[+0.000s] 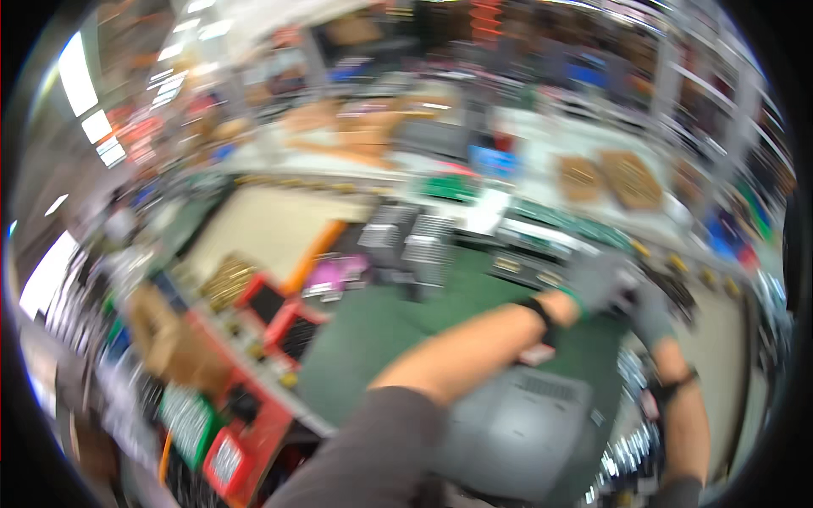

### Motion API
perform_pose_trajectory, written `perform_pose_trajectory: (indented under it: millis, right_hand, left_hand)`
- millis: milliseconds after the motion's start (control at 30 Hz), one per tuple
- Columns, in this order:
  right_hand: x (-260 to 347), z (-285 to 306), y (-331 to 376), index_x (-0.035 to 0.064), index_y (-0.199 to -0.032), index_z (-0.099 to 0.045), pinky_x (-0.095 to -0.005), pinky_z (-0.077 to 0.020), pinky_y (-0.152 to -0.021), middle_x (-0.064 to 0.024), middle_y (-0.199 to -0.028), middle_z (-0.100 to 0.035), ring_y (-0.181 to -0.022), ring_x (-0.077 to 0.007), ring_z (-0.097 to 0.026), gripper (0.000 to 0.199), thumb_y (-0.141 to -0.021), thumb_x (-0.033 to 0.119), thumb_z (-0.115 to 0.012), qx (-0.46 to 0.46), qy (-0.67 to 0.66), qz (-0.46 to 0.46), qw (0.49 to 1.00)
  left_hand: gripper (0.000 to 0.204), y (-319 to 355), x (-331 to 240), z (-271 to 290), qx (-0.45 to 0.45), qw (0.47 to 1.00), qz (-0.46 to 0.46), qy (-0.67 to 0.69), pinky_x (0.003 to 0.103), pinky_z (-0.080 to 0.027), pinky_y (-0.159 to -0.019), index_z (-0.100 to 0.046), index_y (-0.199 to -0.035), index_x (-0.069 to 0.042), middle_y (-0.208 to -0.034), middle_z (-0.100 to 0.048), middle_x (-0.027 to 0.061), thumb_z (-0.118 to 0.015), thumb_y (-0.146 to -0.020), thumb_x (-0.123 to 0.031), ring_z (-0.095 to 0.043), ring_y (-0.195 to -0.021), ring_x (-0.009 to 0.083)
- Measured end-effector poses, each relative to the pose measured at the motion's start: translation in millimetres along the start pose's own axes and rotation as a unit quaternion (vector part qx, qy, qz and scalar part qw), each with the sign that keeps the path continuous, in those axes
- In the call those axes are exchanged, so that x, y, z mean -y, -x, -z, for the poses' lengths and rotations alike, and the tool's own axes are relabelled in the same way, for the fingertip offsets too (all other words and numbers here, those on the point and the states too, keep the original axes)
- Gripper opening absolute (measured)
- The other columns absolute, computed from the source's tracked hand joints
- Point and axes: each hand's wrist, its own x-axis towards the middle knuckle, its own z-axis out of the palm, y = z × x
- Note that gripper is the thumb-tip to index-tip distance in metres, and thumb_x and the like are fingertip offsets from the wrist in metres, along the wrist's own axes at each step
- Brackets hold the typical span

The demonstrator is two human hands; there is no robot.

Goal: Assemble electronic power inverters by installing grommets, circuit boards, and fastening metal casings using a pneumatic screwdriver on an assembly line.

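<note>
1. Nearest the lens sits a grey box (pixel 517 427) with a smooth plastic shell, rounded corners and a vented patch on top, low on the green mat (pixel 373 339), right under the left forearm.
2. Both hands wear grey knit gloves with dark cuffs. Left hand (pixel 597 284) and right hand (pixel 652 315) meet just beyond the box at the mat's right edge, on something dark too smeared to make out; whether the fingers are spread or pinching, I cannot tell.
3. Past the hands lie ribbed silvery metal blocks (pixel 419 241), finned like cooling parts, beside a small pink packet (pixel 334 273).
4. Left of the mat runs a red rack (pixel 279 317) with square dark-screened faces, and a crumpled brown cardboard piece (pixel 165 339).
5. Flat brown cardboard sheets (pixel 610 178) rest on the pale bench behind; everything is motion-blurred.
</note>
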Motion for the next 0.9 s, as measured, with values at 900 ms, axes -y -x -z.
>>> perform_pose_trajectory:
  millis: [900]
  right_hand:
    - [8,-17,12,0.0038,-0.096,-0.058,-0.0463,-0.0451,-0.073,-0.0157,-0.088,-0.060,-0.085,-0.0360,-0.058,0.021,-0.077,0.014,-0.064,-0.131,0.143,0.049,0.980]
  left_hand:
    - [0.018,-11,8,-4,0.020,0.959,0.270,0.089,0.045,-0.049,-0.082,-0.065,-0.097,-0.007,-0.094,-0.067,0.0180,-0.062,-0.082,-0.017,-0.063,-0.093,0.0371]
